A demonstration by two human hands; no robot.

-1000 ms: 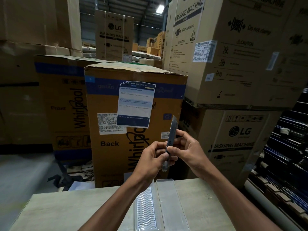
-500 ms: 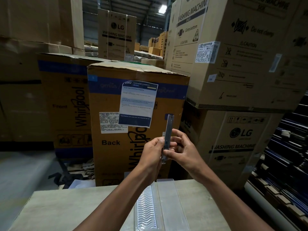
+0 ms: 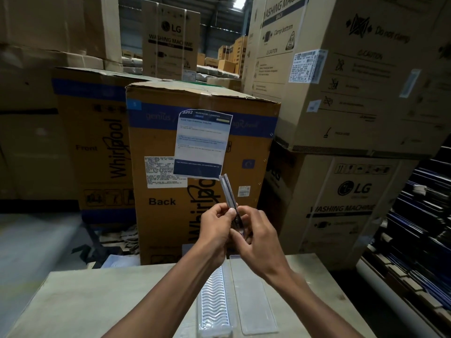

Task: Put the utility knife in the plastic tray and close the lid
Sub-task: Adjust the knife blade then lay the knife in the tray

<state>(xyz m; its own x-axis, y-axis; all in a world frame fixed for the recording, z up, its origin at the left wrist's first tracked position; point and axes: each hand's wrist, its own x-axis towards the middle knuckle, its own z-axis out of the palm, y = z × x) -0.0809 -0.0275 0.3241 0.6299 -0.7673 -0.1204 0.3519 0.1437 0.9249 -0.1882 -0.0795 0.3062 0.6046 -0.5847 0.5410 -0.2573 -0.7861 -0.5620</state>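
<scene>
A slim grey utility knife [image 3: 229, 193] stands nearly upright in the air above the table, its top leaning a little left. My left hand [image 3: 214, 228] pinches its lower part from the left. My right hand [image 3: 256, 237] grips the same lower part from the right, fingers curled around it. Below them a clear plastic tray lies open on the table: a ribbed half [image 3: 214, 296] on the left and a flat lid half [image 3: 253, 296] on the right. The knife's bottom end is hidden by my fingers.
The pale table [image 3: 102, 303] runs across the bottom. Tall Whirlpool cardboard boxes [image 3: 170, 215] stand just beyond its far edge, LG washing machine cartons [image 3: 341, 191] are stacked at the right, and dark stacked goods [image 3: 419, 228] fill the far right.
The knife's top has tilted from leaning right to leaning left while both hands kept hold of it. The view has shifted slightly.
</scene>
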